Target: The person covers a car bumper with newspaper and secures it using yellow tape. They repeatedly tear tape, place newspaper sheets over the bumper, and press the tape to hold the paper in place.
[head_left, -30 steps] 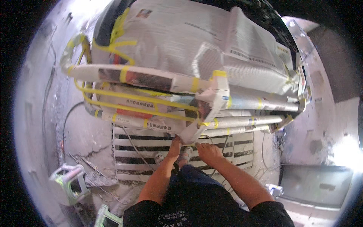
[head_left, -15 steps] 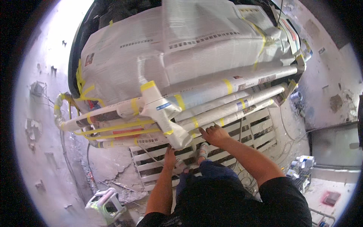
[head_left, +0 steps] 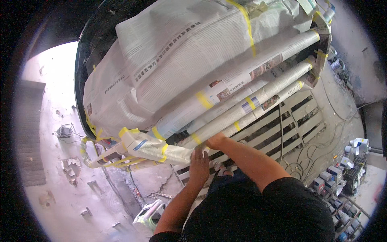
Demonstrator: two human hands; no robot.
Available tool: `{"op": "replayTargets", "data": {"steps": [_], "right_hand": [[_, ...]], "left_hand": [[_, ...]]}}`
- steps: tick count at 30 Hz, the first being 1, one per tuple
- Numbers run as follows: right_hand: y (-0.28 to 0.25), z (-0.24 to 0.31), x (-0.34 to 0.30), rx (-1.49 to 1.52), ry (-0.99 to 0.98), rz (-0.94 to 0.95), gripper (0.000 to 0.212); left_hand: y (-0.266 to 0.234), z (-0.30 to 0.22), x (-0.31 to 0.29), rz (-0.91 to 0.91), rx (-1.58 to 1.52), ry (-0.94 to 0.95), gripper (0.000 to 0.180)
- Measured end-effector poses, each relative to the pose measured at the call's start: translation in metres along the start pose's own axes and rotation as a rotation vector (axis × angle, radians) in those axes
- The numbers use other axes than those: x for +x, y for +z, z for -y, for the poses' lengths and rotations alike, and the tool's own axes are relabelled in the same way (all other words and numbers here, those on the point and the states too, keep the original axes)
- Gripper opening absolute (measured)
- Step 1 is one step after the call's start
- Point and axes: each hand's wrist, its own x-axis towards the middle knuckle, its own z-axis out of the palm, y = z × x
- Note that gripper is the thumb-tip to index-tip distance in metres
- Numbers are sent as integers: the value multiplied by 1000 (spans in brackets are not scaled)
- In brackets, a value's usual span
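Note:
A short upright piece wrapped in newspaper (head_left: 161,150), banded with yellow tape, juts toward me from a frame of paper-covered tubes. My left hand (head_left: 199,166) touches its near end, fingers stretched upward against the paper. Just right of it, my right hand (head_left: 216,141) reaches in at the lower wrapped tube (head_left: 242,111); its fingers are mostly hidden. Behind the tubes spreads a large newspaper-covered panel (head_left: 173,60), apparently part of a vehicle, with strips of yellow tape (head_left: 246,24). A thicker wrapped tube (head_left: 238,80) runs above the lower ones.
A slatted floor grating (head_left: 290,121) lies under the tubes. Cables (head_left: 308,155) trail on the floor at the right. Several cans and containers (head_left: 332,177) stand at the lower right. A white-green step stool (head_left: 149,215) is at the lower left, near a stained wall (head_left: 60,161).
My view has turned and shifted, so the wrapped frame appears tilted. My hands have come closer together, the left one rising to the end of the wrapped piece.

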Motion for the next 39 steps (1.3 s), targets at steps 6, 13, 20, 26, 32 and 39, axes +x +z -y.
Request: {"op": "replayTargets", "data": {"steps": [6, 13, 20, 26, 32, 39], "right_hand": [[73, 13, -12, 475, 224, 473, 53], [64, 14, -3, 741, 333, 648, 49], [78, 30, 2, 734, 370, 517, 45], [80, 43, 5, 738, 388, 458, 41], [82, 26, 37, 716, 462, 339, 38], [88, 7, -11, 660, 276, 13, 34]], "left_hand": [[11, -8, 5, 178, 151, -121, 60], [18, -8, 8, 160, 178, -188, 61], [17, -12, 16, 130, 120, -301, 55], [3, -14, 23, 223, 143, -271, 52], [8, -10, 27, 223, -8, -358, 46], [12, -10, 38, 397, 192, -275, 40]]}}
